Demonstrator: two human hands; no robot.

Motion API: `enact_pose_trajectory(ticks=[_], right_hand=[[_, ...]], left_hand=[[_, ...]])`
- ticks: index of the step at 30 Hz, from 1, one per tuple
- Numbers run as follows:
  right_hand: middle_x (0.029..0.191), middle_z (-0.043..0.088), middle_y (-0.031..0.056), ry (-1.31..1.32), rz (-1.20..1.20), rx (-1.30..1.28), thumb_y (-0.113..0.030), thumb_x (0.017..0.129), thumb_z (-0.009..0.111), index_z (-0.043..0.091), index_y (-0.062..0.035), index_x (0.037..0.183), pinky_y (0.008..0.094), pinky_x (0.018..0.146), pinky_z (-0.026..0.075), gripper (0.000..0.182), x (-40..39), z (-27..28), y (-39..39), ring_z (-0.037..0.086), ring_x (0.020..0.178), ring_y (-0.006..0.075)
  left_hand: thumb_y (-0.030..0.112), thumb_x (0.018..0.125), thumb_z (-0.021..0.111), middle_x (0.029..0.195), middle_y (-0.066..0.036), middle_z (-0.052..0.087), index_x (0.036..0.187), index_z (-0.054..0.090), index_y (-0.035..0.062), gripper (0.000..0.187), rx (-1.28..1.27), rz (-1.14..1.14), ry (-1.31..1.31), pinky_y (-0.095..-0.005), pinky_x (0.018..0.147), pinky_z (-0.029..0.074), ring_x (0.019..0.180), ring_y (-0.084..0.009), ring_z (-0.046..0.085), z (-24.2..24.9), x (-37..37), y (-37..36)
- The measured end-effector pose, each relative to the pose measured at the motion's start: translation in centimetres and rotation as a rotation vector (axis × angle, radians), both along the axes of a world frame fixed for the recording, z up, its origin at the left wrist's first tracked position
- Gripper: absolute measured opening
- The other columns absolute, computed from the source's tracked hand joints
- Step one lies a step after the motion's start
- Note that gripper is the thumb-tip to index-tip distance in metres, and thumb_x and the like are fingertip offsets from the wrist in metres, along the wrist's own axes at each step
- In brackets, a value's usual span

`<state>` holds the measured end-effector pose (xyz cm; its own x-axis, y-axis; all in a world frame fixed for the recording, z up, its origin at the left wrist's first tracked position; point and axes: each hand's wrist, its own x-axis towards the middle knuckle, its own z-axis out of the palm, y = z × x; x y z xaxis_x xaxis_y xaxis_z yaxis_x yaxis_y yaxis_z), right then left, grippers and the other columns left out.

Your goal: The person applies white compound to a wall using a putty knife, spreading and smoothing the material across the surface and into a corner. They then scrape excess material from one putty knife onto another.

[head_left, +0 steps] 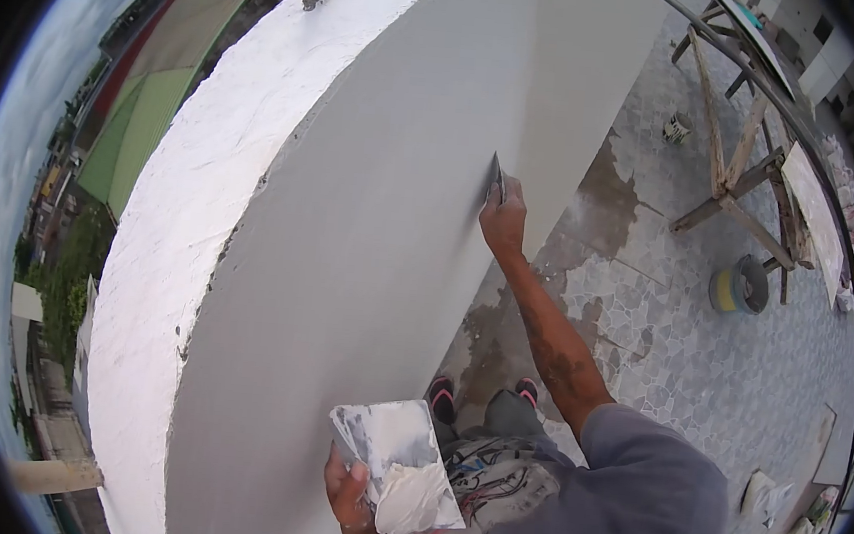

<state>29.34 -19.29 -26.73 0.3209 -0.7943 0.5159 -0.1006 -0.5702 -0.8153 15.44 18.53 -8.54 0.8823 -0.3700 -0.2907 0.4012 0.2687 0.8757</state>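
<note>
With fingers closed round its handle, my right hand point(503, 216) holds a putty knife point(496, 172) edge-on against the grey wall point(373, 182). The blade stands near the border between a darker and a paler grey area. Low in the view, my left hand point(347, 487) grips a flat white board point(394, 433) from its left side. A thick lump of white putty point(409, 499) lies on the board's lower half, and smears cover the rest. The fingers beneath the board are hidden.
The wall's rough white top point(165, 277) runs along my left, with roofs beyond. On the stone-patterned floor point(681, 357) stand a bucket point(739, 287), a small can point(677, 128) and a wooden trestle point(730, 180). A dark cable point(843, 209) curves down the right side.
</note>
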Motion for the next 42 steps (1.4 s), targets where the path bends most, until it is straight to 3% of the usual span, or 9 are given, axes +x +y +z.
enact_pose_trajectory(ticks=[8,18,21,25,28,31,34,37,42], right_hand=[[0.097,0.063,0.0257,0.095,-0.152,0.115,-0.006,0.088,0.050,0.058,0.0058,0.111,0.0437,0.079,0.049,0.028,5.9,-6.3,-11.1,0.062,0.090,0.0424],[0.100,0.063,0.0249,0.050,-0.111,-0.032,-0.006,0.088,0.051,0.058,0.0044,0.112,0.0422,0.079,0.050,0.027,4.8,-7.6,-8.5,0.062,0.091,0.0413],[0.106,0.061,0.0261,0.159,-0.070,0.201,-0.005,0.086,0.051,0.058,0.0045,0.112,0.0423,0.084,0.048,0.028,6.2,-7.8,-11.5,0.060,0.097,0.0410],[0.103,0.062,0.0277,0.061,-0.094,0.074,-0.005,0.084,0.051,0.060,0.0050,0.108,0.0436,0.083,0.048,0.027,6.0,-8.1,-9.4,0.060,0.096,0.0422],[0.101,0.062,0.0279,0.100,-0.064,0.108,-0.005,0.084,0.051,0.061,0.0050,0.106,0.0441,0.083,0.048,0.027,6.0,-8.5,-10.1,0.060,0.094,0.0429],[0.108,0.058,0.0258,0.277,-0.001,0.271,-0.003,0.086,0.049,0.059,0.0044,0.111,0.0432,0.085,0.047,0.028,6.5,-7.1,-11.7,0.058,0.099,0.0414],[0.095,0.063,0.0242,0.010,-0.083,0.042,-0.005,0.088,0.050,0.056,0.0041,0.114,0.0404,0.076,0.049,0.029,4.1,-2.9,-4.4,0.062,0.083,0.0387],[0.094,0.063,0.0238,-0.051,-0.007,-0.154,-0.007,0.089,0.051,0.056,0.0049,0.114,0.0405,0.078,0.049,0.028,1.3,1.5,0.6,0.062,0.087,0.0386],[0.091,0.063,0.0225,-0.003,-0.104,-0.006,-0.009,0.089,0.052,0.058,0.0060,0.111,0.0416,0.080,0.048,0.027,5.0,1.3,-8.7,0.062,0.087,0.0381]], left_hand=[[0.025,0.075,0.065,0.116,-0.019,0.056,0.130,0.037,-0.0119,0.071,0.016,0.076,0.024,-0.0355,0.094,0.043,0.105,-0.0264,0.057,-0.5,-0.8,-0.1],[0.022,0.074,0.065,0.117,-0.019,0.057,0.129,0.039,-0.0124,0.069,0.001,0.168,0.096,-0.0370,0.096,0.042,0.105,-0.0281,0.058,-0.5,-2.0,0.6],[0.022,0.075,0.065,0.117,-0.019,0.057,0.129,0.039,-0.0125,0.070,-0.013,0.168,0.077,-0.0371,0.095,0.042,0.105,-0.0282,0.058,-1.3,-1.9,0.8],[0.019,0.077,0.058,0.120,-0.023,0.055,0.132,0.036,-0.0116,0.067,-0.075,0.129,0.040,-0.0380,0.096,0.044,0.107,-0.0305,0.058,-1.3,-2.1,0.8],[0.022,0.075,0.065,0.117,-0.019,0.057,0.130,0.039,-0.0121,0.070,-0.039,0.149,0.078,-0.0368,0.095,0.043,0.104,-0.0273,0.058,-1.1,-2.1,0.6],[0.021,0.075,0.065,0.117,-0.018,0.057,0.130,0.039,-0.0119,0.069,-0.073,0.146,0.087,-0.0363,0.095,0.043,0.104,-0.0269,0.058,-0.8,-2.0,0.1],[0.022,0.075,0.065,0.117,-0.019,0.057,0.129,0.039,-0.0118,0.069,-0.077,0.133,0.078,-0.0358,0.094,0.044,0.104,-0.0268,0.058,-2.0,-1.8,0.4],[0.023,0.076,0.065,0.117,-0.019,0.057,0.129,0.039,-0.0118,0.069,0.005,0.119,0.093,-0.0359,0.094,0.044,0.104,-0.0267,0.058,-0.9,-1.4,0.3],[0.022,0.077,0.064,0.117,-0.019,0.057,0.129,0.038,-0.0120,0.067,-0.086,0.045,0.053,-0.0360,0.094,0.044,0.104,-0.0267,0.058,-0.6,-0.8,0.1]])
